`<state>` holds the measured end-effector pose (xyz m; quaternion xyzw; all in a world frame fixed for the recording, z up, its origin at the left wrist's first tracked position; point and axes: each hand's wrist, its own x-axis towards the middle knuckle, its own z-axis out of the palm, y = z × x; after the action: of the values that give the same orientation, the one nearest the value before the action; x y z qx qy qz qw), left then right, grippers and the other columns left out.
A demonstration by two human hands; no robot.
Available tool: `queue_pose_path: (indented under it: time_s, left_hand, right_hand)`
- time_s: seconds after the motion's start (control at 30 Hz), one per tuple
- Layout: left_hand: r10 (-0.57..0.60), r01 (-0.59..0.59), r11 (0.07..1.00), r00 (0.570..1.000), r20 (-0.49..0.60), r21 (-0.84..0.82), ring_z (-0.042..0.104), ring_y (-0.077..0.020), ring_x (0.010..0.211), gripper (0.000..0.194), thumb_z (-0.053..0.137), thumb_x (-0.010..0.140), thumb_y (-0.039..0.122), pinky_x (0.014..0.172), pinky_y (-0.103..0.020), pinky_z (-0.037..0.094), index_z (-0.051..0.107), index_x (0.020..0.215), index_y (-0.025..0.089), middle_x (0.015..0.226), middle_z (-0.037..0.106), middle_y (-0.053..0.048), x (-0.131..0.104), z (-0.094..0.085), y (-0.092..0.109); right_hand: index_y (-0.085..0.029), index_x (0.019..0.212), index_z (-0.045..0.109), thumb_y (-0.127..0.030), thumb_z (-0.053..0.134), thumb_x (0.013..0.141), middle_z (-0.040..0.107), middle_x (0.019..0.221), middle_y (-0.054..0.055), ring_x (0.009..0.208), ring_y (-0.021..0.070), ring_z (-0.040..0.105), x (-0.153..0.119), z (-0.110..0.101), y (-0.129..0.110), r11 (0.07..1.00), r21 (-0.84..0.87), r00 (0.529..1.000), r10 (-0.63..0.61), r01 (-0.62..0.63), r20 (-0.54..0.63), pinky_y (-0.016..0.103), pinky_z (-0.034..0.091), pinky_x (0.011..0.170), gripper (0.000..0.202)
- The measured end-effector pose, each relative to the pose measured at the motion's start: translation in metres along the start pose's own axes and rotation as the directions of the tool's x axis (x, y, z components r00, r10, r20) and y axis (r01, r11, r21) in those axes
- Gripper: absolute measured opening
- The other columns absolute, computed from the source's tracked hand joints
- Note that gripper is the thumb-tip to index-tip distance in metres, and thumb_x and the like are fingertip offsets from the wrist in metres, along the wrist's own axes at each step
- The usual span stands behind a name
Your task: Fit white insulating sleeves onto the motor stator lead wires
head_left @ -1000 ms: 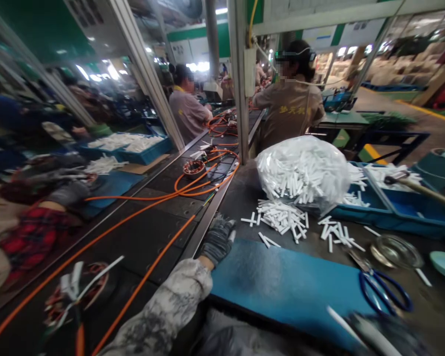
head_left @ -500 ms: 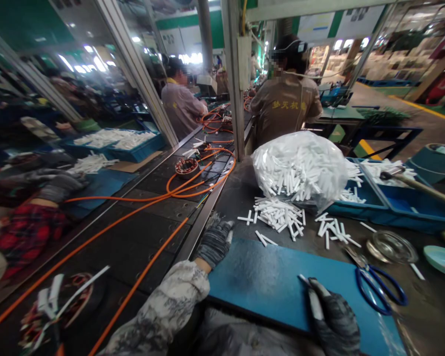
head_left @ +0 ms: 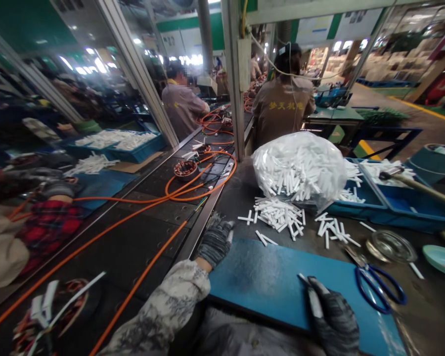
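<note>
My left hand [head_left: 215,243], in a grey striped glove, rests at the corner of a blue mat [head_left: 259,269] beside the belt's metal edge. Its fingers lie forward and hold nothing visible. Over the mat's right part, my gloved right hand [head_left: 333,319] is closed, with a thin pale tip poking out past its fingers; what it belongs to is unclear. Blue-handled scissors [head_left: 380,291] lie right of that hand, partly on the mat. Short white tubes [head_left: 280,216] are heaped beyond the mat, in front of a clear bag [head_left: 300,165] full of them.
Left of me runs a dark conveyor belt [head_left: 141,252] with orange cables [head_left: 148,200] and wound motor stators [head_left: 185,169]. Blue bins [head_left: 404,212], a glass dish [head_left: 391,246] and a green bowl [head_left: 443,259] stand at right. A co-worker's plaid sleeve [head_left: 52,222] is across the belt.
The stators on the belt have shifted slightly toward me and left. Across the belt, the co-worker's plaid sleeve has moved right. The person ahead has turned their head. My hands stay put.
</note>
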<state>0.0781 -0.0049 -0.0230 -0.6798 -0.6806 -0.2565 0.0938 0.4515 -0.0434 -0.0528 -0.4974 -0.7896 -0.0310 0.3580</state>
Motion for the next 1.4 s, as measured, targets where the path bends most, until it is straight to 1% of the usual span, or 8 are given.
queue_pose_path:
  time_s: [0.13,0.4,0.6,0.77,0.93,1.07,1.2,1.4]
  left_hand:
    - [0.004,-0.004,1.000,1.000,-0.001,0.002,0.070,-0.0317,0.113,0.028,0.054,0.092,0.015,0.124,-0.059,0.038,0.076,0.108,0.023,0.107,0.077,-0.008,0.000,0.001,0.000]
    - [-0.003,0.002,1.000,1.000,0.029,0.007,0.070,-0.0323,0.115,0.030,0.054,0.093,0.017,0.115,-0.055,0.050,0.076,0.113,0.023,0.112,0.077,-0.009,-0.003,0.004,-0.003]
    - [-0.014,0.014,1.000,0.999,0.036,-0.002,0.071,-0.0295,0.112,0.029,0.053,0.094,0.019,0.114,-0.053,0.052,0.075,0.112,0.025,0.111,0.078,-0.007,-0.003,0.003,-0.003]
    - [-0.004,0.004,1.000,1.000,0.011,-0.008,0.072,-0.0308,0.110,0.030,0.053,0.093,0.018,0.113,-0.054,0.052,0.076,0.111,0.025,0.110,0.078,-0.008,-0.003,0.005,-0.005]
    - [-0.007,0.007,1.000,1.000,-0.016,-0.016,0.073,-0.0305,0.107,0.032,0.053,0.091,0.017,0.111,-0.054,0.055,0.077,0.111,0.027,0.110,0.079,-0.008,-0.004,0.007,-0.007]
    - [-0.010,0.010,1.000,1.000,-0.017,-0.011,0.072,-0.0305,0.114,0.035,0.052,0.091,0.019,0.114,-0.054,0.053,0.077,0.112,0.030,0.114,0.079,-0.005,-0.005,0.008,-0.009]
    - [0.001,-0.001,1.000,1.000,-0.013,-0.008,0.073,-0.0299,0.108,0.035,0.048,0.094,0.020,0.114,-0.054,0.053,0.076,0.111,0.029,0.110,0.079,-0.005,-0.006,0.009,-0.010]
    - [0.010,-0.010,1.000,1.000,-0.003,0.007,0.073,-0.0301,0.106,0.034,0.050,0.092,0.019,0.110,-0.052,0.056,0.075,0.112,0.029,0.109,0.078,-0.006,-0.005,0.009,-0.011]
  right_hand:
    - [-0.019,0.119,0.076,-0.036,0.056,0.103,0.079,0.093,0.008,0.079,0.0259,0.074,0.000,0.000,0.000,1.000,0.006,1.000,0.019,-0.019,0.014,0.038,0.059,0.078,0.031]
    - [-0.031,0.121,0.076,-0.035,0.058,0.100,0.079,0.097,0.005,0.081,0.0297,0.075,0.001,0.001,-0.001,0.997,0.042,0.998,0.062,-0.062,-0.008,0.044,0.062,0.077,0.028]
    - [-0.022,0.113,0.078,-0.052,0.055,0.101,0.080,0.089,0.006,0.073,0.0242,0.074,0.011,-0.007,-0.006,0.988,0.102,0.993,0.118,-0.117,-0.007,0.036,0.060,0.072,0.040]
    - [-0.018,0.119,0.075,-0.058,0.052,0.101,0.080,0.101,0.010,0.088,0.0260,0.075,0.051,-0.011,0.007,0.948,0.166,0.957,0.285,-0.272,-0.057,0.039,0.059,0.085,0.050]
    - [-0.014,0.137,0.064,-0.059,0.042,0.102,0.071,0.127,0.020,0.117,0.0382,0.067,0.077,0.000,0.028,0.990,-0.033,0.990,0.139,-0.139,0.012,0.060,0.052,0.101,0.062]
    - [-0.018,0.135,0.063,-0.053,0.045,0.103,0.071,0.127,0.015,0.110,0.0326,0.068,0.054,0.002,0.022,0.995,-0.066,0.997,0.069,-0.071,-0.024,0.052,0.054,0.098,0.051]
    - [-0.021,0.128,0.067,-0.048,0.046,0.105,0.074,0.118,0.012,0.103,0.0291,0.070,0.026,0.000,0.010,0.996,-0.085,0.999,-0.016,0.013,-0.039,0.046,0.055,0.092,0.041]
    - [-0.018,0.123,0.070,-0.035,0.045,0.106,0.075,0.115,0.011,0.102,0.0274,0.069,0.025,0.001,0.001,0.991,-0.092,0.994,-0.101,0.096,-0.051,0.044,0.053,0.092,0.034]
